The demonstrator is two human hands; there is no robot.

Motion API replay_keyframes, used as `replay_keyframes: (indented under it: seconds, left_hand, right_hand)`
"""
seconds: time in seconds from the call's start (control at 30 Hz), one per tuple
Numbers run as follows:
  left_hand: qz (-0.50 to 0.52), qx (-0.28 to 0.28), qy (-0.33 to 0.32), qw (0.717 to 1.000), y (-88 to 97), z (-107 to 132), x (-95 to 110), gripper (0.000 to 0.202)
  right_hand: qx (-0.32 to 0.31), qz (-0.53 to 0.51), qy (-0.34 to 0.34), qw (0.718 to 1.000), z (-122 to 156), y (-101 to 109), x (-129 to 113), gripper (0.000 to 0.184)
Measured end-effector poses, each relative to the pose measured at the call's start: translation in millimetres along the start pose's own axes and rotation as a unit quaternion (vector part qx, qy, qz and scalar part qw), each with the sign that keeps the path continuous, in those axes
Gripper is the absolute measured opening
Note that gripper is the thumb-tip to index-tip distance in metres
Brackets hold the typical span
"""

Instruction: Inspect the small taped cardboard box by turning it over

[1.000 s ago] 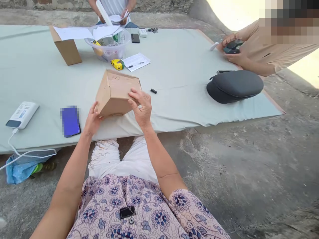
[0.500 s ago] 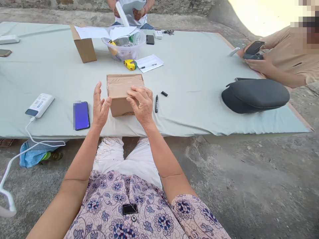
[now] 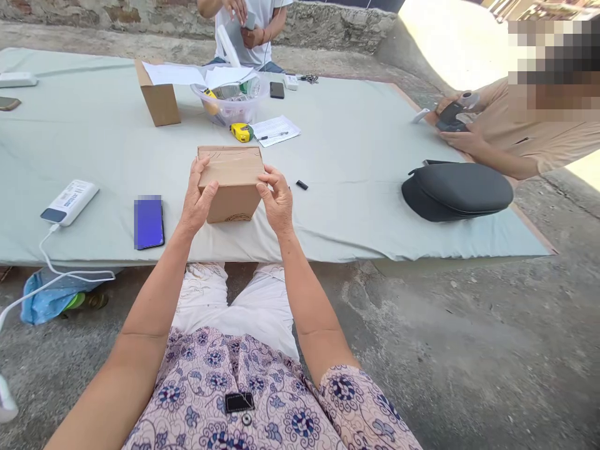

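At the near edge of the table (image 3: pixel 94 144), the cardboard box (image 3: pixel 232 183) sits in front of the person, held on both sides. The left hand (image 3: pixel 197 199) grips the box's left side, thumb over the top edge and fingers wrapped round the far part; the right hand (image 3: pixel 277 200) clasps the right side, fingers curled on the top corner. The box looks shut, its top flaps lying flat with a strip of tape across them, so closing it seems done; whether it rests on the table or is raised slightly off it, I cannot tell. Nothing of its contents shows.

Left of the box lie a phone (image 3: pixel 149 221) and, farther left, a power bank (image 3: pixel 69 202) with a white cable. Just right of the box is a small black cap (image 3: pixel 302 185), and well to the right a dark case (image 3: pixel 457 189). Beyond the box are a yellow tape measure (image 3: pixel 242 132), a sheet of paper (image 3: pixel 276 130) with a pen on it, and a clear plastic bowl (image 3: pixel 232 100) holding papers, a white roll and small items too jumbled to name. Left of the bowl stands a second box (image 3: pixel 159 97), open, with paper lying across its top. Two other people are busy at the far and right edges.
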State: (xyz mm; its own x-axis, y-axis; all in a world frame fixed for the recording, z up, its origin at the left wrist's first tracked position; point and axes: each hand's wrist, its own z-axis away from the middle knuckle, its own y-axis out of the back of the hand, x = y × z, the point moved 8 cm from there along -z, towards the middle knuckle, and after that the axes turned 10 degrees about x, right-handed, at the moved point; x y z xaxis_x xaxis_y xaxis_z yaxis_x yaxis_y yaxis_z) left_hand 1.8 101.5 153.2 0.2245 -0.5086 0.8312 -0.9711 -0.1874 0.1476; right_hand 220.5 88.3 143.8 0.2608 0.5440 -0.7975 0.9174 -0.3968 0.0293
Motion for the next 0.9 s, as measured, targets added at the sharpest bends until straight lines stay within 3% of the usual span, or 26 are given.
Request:
replay_keyframes:
  seconds: [0.2, 0.4, 0.67, 0.8, 0.9]
  left_hand:
    - [0.030, 0.020, 0.019, 0.999, -3.5, 4, 4, 0.064]
    - [0.067, 0.025, 0.054, 0.996, -11.4, 13, 1, 0.090]
    - [0.042, 0.026, 0.031, 0.998, -9.4, 51, 17, 0.084]
    - [0.045, 0.021, 0.012, 0.999, -2.5, 71, 23, 0.083]
    - [0.059, 0.009, 0.011, 0.998, 1.3, 79, 21, 0.084]
  right_hand:
    - [0.002, -0.012, -0.002, 1.000, 3, -3, 4, 0.045]
    - [0.010, -0.025, -0.011, 1.000, 11, 5, 5, 0.039]
    - [0.034, -0.063, -0.034, 0.997, 50, 25, -6, 0.029]
    - [0.017, -0.076, -0.045, 0.996, 60, 32, -5, 0.042]
    - [-0.005, -0.050, -0.056, 0.997, 51, 36, -1, 0.054]
